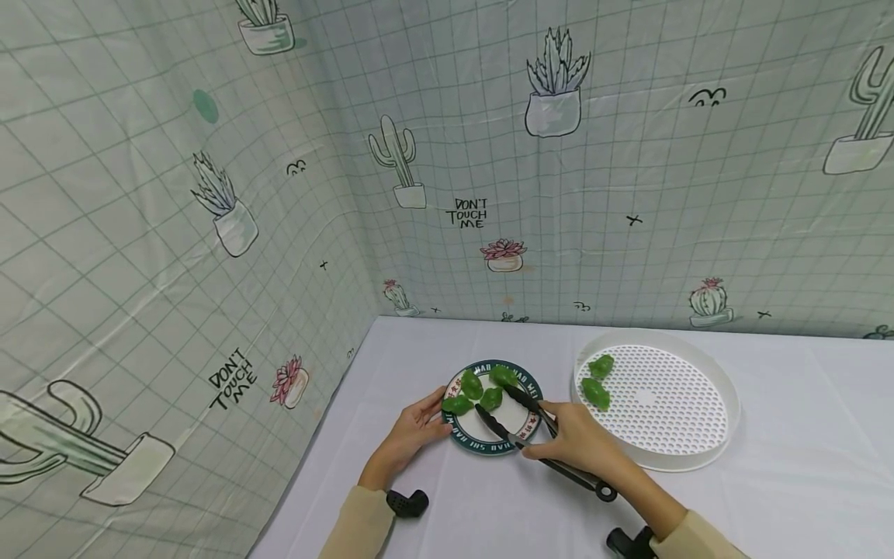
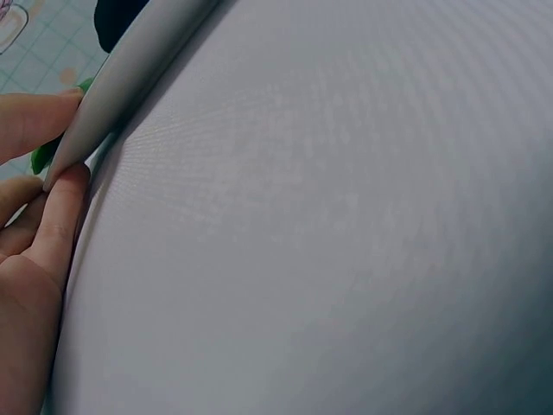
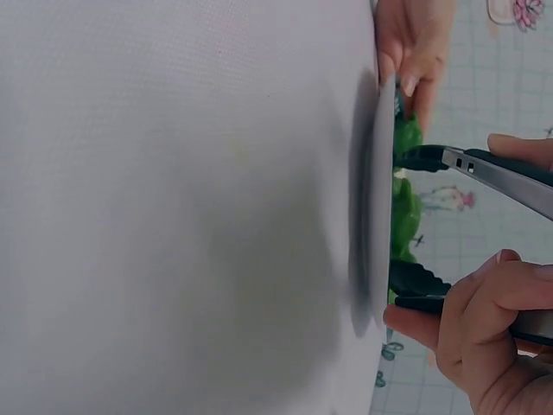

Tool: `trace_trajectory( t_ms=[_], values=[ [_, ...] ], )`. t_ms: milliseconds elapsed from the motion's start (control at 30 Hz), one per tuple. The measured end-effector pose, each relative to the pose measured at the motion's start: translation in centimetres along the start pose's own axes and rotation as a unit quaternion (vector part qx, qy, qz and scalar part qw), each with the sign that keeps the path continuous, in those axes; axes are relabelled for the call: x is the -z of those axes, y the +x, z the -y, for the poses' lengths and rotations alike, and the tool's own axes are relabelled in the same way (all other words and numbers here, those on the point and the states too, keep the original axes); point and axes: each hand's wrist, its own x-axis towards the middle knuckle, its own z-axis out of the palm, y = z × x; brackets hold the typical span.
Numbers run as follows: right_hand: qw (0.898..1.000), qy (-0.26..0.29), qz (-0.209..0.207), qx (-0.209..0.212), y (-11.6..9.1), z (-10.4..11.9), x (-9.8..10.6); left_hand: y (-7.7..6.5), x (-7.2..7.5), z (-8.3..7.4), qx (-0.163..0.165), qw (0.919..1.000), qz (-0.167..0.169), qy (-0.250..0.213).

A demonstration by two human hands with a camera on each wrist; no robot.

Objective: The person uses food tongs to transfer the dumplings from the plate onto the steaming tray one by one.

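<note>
My left hand [image 1: 415, 427] holds the rim of a round plate [image 1: 482, 448] with a dark green patterned border. In the left wrist view the thumb lies over the plate's rim [image 2: 130, 78] and fingers lie beneath it. Several small green peppers [image 1: 471, 383] rest on the plate. My right hand [image 1: 580, 439] grips black-tipped tongs [image 1: 569, 471], their arms spread over the plate. One tong tip is by the pepper [image 1: 503, 376] at the upper right; the other is near the plate's middle. The right wrist view shows the tips close to the peppers [image 3: 404, 220].
To the right of the plate stands a round white perforated tray [image 1: 729, 411], with two green peppers [image 1: 596, 394] at its left side. A white cloth [image 1: 803, 466] covers the table. Behind and to the left hangs a gridded curtain [image 1: 628, 178] with cactus drawings.
</note>
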Motion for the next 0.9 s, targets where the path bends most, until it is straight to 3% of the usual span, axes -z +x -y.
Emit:
trace_trajectory(
  t_ms=[367,900],
  values=[
    [1.000,-0.008,-0.008,0.011,0.51,0.18,-0.57,0.03,0.03,0.01,-0.004,1.0000,0.003,0.002],
    [0.998,0.046,0.010,0.034,-0.13,0.27,-0.25,-0.28,-0.19,-0.28,0.008,0.9999,-0.006,0.005]
  ],
)
